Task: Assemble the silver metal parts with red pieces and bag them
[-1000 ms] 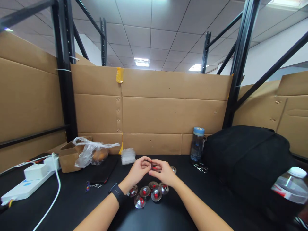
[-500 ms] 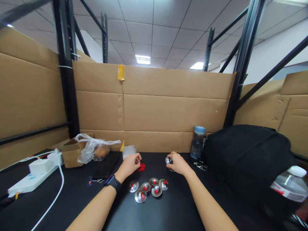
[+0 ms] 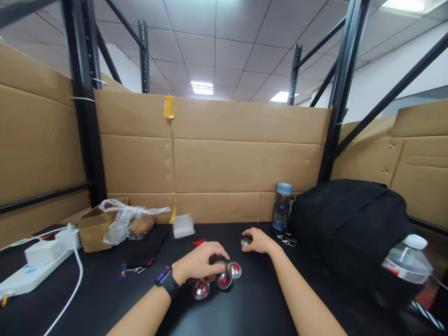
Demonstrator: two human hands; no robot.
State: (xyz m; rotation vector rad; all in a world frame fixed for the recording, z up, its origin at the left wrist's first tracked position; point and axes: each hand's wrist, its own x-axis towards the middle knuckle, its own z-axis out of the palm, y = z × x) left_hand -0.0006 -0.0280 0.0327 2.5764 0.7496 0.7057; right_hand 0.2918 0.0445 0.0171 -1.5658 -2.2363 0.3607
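Note:
Several small, shiny metal finger cymbals (image 3: 201, 290) with red bits in their middles lie in a cluster on the black table. My left hand (image 3: 201, 262) reaches over the cluster with thumb and fingers apart. The thumb tip is at one finger cymbal (image 3: 224, 279); whether it touches is unclear. The hand hides some of the others. At the right edge of the cluster sits another cymbal (image 3: 235, 269). My right hand (image 3: 258, 241) is closed on a single metal finger cymbal, partly covered by the fingers, near the table's back. Red cord (image 3: 199, 242) lies behind my left hand.
A clear plastic packet (image 3: 183, 226) stands at the back. To the left are a bagged fruit (image 3: 140, 226), a cardboard box (image 3: 91, 235) and a white power strip (image 3: 45, 261). A water bottle (image 3: 282, 207) and black backpack (image 3: 350, 228) occupy the right.
My left hand has left the red cord and moved right and nearer, over the cluster, with its fingers spreading. My right hand stays at about the same place with its cymbal. The view has shifted slightly.

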